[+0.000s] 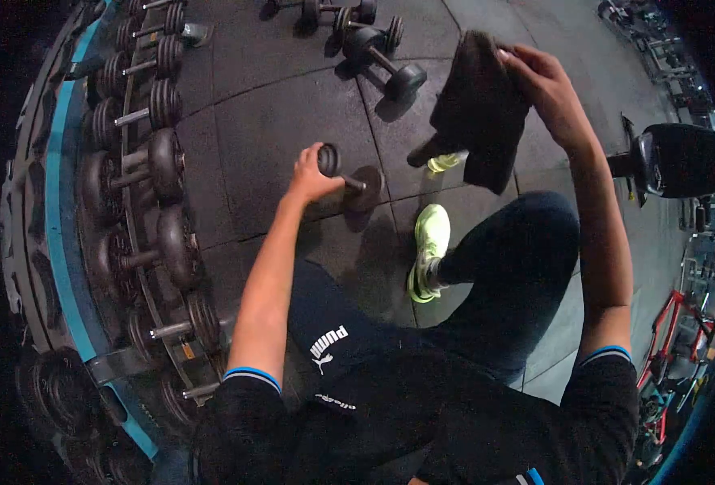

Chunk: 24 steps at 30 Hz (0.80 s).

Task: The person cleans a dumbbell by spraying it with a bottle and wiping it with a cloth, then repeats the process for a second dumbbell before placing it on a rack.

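Note:
My left hand (315, 174) is wrapped round the upper end of a small dumbbell (356, 184), whose other end is a round dark plate over the floor. Raised at the upper right, my right hand (538, 77) pinches the top edge of a dark cloth (483, 109). The cloth hangs down in front of one yellow-green shoe (445, 163) and hides part of it. My other yellow-green shoe (431, 242) rests on the floor between the dumbbell and my bent knee.
Along the left stands a rack (71, 250) with several dumbbells. More dumbbells (384, 63) lie on the tiled floor ahead. At the right are a black padded seat (681, 160) and a red metal frame (664, 331).

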Each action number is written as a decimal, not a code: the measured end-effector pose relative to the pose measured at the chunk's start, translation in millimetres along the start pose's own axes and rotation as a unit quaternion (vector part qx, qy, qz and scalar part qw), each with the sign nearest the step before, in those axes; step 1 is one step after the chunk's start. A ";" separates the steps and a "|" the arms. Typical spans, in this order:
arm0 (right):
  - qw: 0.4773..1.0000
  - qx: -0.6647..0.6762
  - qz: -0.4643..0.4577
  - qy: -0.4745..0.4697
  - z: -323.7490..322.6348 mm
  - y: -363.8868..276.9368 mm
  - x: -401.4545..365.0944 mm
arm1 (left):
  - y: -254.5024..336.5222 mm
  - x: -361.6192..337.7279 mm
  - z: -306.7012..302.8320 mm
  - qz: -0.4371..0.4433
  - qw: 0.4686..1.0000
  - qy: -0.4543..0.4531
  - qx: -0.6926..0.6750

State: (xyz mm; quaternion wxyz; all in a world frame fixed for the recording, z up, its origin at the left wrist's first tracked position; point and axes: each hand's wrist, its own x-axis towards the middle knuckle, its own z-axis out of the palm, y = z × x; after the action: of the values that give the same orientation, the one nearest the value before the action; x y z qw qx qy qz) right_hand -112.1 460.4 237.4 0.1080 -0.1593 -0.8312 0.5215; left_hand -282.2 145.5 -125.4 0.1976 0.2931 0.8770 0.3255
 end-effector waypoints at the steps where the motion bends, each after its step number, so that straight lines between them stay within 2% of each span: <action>1: 1.000 0.017 0.002 -0.014 3.1 6.8 1.4 | -12.2 3.6 0.0 0.003 0.999 0.026 -0.027; 2: 0.999 0.031 0.002 -0.030 8.9 11.3 7.9 | -23.3 10.4 -0.9 -0.010 0.999 0.023 -0.048; 3: 0.999 -0.009 0.029 -0.021 17.3 13.2 7.1 | -36.2 18.4 -0.2 -0.023 0.997 0.022 -0.069; 6: 0.997 0.038 0.035 0.066 19.3 16.4 9.2 | -64.3 25.0 -2.4 -0.081 0.984 0.012 -0.157; 9: 0.995 0.007 0.096 -0.029 -5.4 22.2 17.1 | -104.5 30.8 -0.9 -0.161 0.957 0.003 -0.240; 12: 0.994 -0.018 0.104 -0.006 -16.1 33.7 8.5 | -130.3 29.9 6.4 -0.185 0.943 0.050 -0.272; 16: 0.990 -0.026 0.135 0.043 -70.6 38.6 -12.2 | -79.8 19.3 3.9 -0.219 0.931 0.149 -0.250; 17: 0.989 -0.040 0.112 0.088 -81.1 29.4 -20.1 | -76.2 18.9 7.6 -0.232 0.918 0.177 -0.267; 19: 0.997 -0.019 -0.019 0.074 -138.9 60.8 -37.1 | -97.8 29.6 24.5 -0.257 0.893 0.231 -0.288; 22: 0.981 0.013 -0.007 0.193 -201.7 111.3 -62.5 | -84.0 15.3 38.8 -0.185 0.894 0.334 -0.233; 23: 0.969 0.005 0.010 0.245 -217.3 134.4 -70.7 | -58.9 1.8 28.7 -0.172 0.911 0.322 -0.192; 24: 0.961 0.034 0.085 0.260 -229.6 161.2 -71.2 | -63.1 -4.5 29.6 -0.135 0.935 0.294 -0.143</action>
State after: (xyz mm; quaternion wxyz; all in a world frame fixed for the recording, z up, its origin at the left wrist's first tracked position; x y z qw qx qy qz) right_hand 57.8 690.0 190.5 0.2809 -0.3555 -0.7397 0.4975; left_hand -287.2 117.2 -189.0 0.0129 0.0313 0.8714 0.4894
